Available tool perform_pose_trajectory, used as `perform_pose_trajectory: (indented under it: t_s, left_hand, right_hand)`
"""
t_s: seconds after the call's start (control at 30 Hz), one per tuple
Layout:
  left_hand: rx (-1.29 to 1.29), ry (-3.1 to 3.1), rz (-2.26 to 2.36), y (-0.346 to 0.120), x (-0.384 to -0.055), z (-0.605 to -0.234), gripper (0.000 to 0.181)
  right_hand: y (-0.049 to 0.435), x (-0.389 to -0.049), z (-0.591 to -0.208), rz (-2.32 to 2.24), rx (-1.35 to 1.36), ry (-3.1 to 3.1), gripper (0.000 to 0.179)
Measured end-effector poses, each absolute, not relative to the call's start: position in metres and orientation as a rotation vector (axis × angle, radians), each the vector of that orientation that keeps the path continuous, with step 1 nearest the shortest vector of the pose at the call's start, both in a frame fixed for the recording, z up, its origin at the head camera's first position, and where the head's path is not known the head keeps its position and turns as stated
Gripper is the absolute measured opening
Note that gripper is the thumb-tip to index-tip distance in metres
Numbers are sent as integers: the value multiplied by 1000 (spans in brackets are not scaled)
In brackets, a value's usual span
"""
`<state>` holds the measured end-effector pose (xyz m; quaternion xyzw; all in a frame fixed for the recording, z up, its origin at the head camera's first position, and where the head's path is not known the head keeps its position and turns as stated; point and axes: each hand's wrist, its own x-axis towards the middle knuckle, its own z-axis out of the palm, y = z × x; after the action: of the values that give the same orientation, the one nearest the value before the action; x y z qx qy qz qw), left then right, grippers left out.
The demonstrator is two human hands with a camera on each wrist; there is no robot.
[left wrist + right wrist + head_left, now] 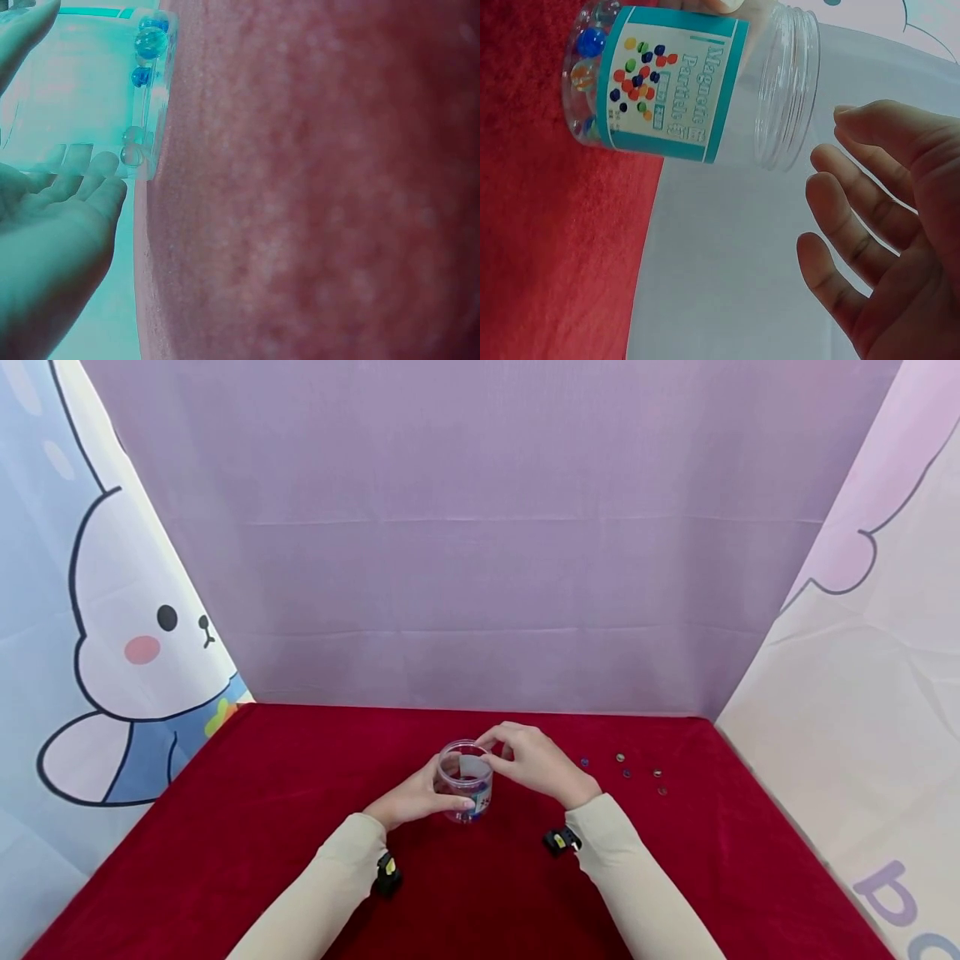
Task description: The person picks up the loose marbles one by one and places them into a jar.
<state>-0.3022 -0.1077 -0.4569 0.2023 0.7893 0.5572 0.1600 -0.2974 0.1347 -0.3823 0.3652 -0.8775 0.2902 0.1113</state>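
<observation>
A clear plastic jar [465, 777], without a lid, stands upright on the red cloth, with several marbles [591, 43] at its bottom, some blue, one with orange swirls. Its teal-edged label [667, 82] reads "Magnetic Particle". My left hand [420, 797] grips the jar's side, the thumb in front and the fingers round the far side. My right hand [536, 760] is at the jar's mouth from the right. In the right wrist view its bent fingers [832, 199] are spread beside the threaded rim, with nothing seen between them. The left wrist view shows marbles [151, 43] through the wall.
Several small marbles [620, 757] lie scattered on the red cloth [300, 777] to the right of my right hand. A lilac curtain [480, 568] hangs behind the table, and printed cloth panels [150, 652] stand at both sides. Each wrist wears a small black camera [558, 841].
</observation>
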Motion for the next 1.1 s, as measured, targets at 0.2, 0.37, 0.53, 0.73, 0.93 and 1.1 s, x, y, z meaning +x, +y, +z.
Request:
perform_pose_trajectory:
  t_s: [0.2,0.37,0.53,0.73,0.93,1.1]
  left_hand:
    - [565,2253,1596,-108,-301,-457,86]
    - [564,2269,1588,-108,-300,-455,85]
    - [571,2279,1587,-108,-300,-455,84]
    - [559,2271,1592,-109,-300,-456,84]
    - [576,2263,1595,-111,-301,-456,84]
    - [556,2249,1600,-111,-301,-458,85]
  right_hand:
    - [147,-296,-382,827,1031,-2596,23]
    - [159,-292,-382,812,963,-2661,26]
    - [173,-290,-383,804,913,-2703,26]
    - [189,-289,-387,794,878,-2705,26]
    - [202,-291,-392,791,876,-2696,23]
    - [212,-290,-396,822,834,-2714,22]
